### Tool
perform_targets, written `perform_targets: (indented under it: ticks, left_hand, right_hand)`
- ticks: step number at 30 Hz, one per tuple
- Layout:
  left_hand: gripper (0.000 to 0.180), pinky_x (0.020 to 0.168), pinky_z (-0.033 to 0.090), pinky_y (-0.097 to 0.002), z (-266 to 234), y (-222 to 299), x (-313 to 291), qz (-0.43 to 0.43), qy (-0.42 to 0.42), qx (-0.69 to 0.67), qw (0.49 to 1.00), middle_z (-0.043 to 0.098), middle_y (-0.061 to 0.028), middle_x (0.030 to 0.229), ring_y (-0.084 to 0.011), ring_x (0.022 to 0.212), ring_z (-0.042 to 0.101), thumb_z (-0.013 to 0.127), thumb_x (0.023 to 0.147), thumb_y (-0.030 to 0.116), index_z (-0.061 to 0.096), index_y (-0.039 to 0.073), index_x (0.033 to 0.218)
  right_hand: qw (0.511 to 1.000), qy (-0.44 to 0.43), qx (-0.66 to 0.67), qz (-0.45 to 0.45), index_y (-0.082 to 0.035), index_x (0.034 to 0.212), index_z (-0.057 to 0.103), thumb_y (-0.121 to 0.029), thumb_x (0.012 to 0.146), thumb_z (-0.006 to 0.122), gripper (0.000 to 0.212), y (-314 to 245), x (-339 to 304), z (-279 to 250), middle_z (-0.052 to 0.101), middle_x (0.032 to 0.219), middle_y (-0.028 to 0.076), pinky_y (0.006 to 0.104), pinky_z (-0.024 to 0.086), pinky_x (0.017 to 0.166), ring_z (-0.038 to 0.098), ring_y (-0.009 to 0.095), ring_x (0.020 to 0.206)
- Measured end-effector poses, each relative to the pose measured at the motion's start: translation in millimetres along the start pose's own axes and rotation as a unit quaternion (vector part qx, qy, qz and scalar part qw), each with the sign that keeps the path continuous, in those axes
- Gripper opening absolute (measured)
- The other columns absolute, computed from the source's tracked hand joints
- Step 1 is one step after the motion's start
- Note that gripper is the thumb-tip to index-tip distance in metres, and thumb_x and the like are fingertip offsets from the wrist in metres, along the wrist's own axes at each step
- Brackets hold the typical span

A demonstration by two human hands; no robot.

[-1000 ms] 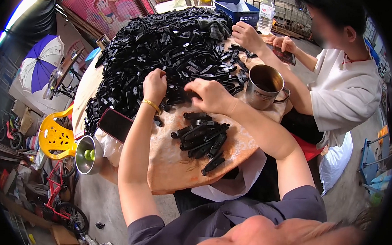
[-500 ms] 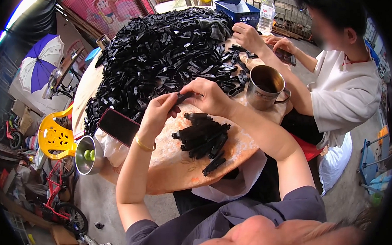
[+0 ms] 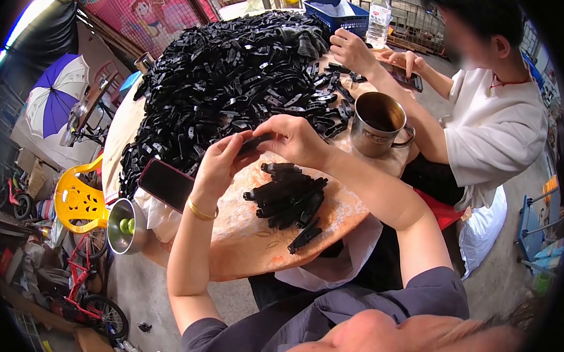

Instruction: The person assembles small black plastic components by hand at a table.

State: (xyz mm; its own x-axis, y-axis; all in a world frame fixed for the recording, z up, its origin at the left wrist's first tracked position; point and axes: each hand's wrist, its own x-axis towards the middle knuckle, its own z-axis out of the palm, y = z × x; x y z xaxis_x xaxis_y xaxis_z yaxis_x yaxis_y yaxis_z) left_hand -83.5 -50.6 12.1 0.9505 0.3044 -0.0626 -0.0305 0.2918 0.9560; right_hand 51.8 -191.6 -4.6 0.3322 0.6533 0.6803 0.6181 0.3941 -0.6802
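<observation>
Between my two hands is a small elongated black plastic piece (image 3: 252,145), raised above the table. My left hand (image 3: 222,161), with a gold bangle at the wrist, pinches its left end. The fingers of my right hand (image 3: 291,139) close on its other end. Fingers cover part of the piece, so its exact kind cannot be made out. Below my hands lies a small stack of black plastic pieces (image 3: 287,198). Beyond them a large heap of similar black pieces (image 3: 226,77) covers much of the table.
A phone (image 3: 166,184) and a steel bowl (image 3: 126,226) with green fruit sit left. At right stands a metal mug (image 3: 379,124), near a co-worker's arm. Behind are a water bottle (image 3: 378,21) and a blue basket (image 3: 339,17). A yellow chair (image 3: 79,196) stands beside the table.
My hands have shifted slightly, and more of the black piece shows between them. The whole view has moved a little. The small stack looks the same.
</observation>
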Motion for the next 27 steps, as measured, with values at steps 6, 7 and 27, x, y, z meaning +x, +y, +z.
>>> perform_targets:
  ticks: [6, 7, 27]
  left_hand:
    - [0.038, 0.079, 0.051, -0.0249, 8.3, -1.9, -2.1, 0.04, 0.0, 0.149, 0.988, 0.061, -0.0107, 0.105, -0.0127, 0.088, 0.06, 0.062, 0.085, 0.01, 0.051, -0.006, 0.118]
    - [0.038, 0.079, 0.051, -0.0249, 7.1, -2.4, -2.5, 0.04, 0.001, 0.149, 0.988, 0.061, -0.0107, 0.105, -0.0127, 0.088, 0.06, 0.062, 0.085, 0.01, 0.051, -0.006, 0.118]
    - [0.033, 0.075, 0.048, -0.0224, 22.0, 8.3, -14.2, 0.198, -0.003, 0.441, 0.876, 0.066, -0.0062, 0.093, -0.009, 0.082, 0.059, 0.062, 0.078, -0.002, 0.059, -0.001, 0.11]
  right_hand:
    - [0.99, -0.023, -0.101, -0.099, -0.006, 0.09, 0.065, -0.005, 0.068, 0.073, 0.023, 2.7, -1.2, -1.1, 0.061, 0.078, 0.006, 0.0266, 0.048, 0.06, 0.058, 0.02, 0.068]
    - [0.99, -0.031, -0.107, -0.089, -0.006, 0.089, 0.065, -0.006, 0.067, 0.073, 0.024, 1.4, -1.5, -0.6, 0.06, 0.078, 0.007, 0.0271, 0.048, 0.061, 0.058, 0.021, 0.069]
    - [0.981, -0.128, 0.04, 0.14, -0.001, 0.098, 0.064, -0.012, 0.071, 0.074, 0.031, -3.4, -1.7, -9.9, 0.067, 0.079, 0.007, 0.0219, 0.048, 0.064, 0.057, 0.005, 0.067]
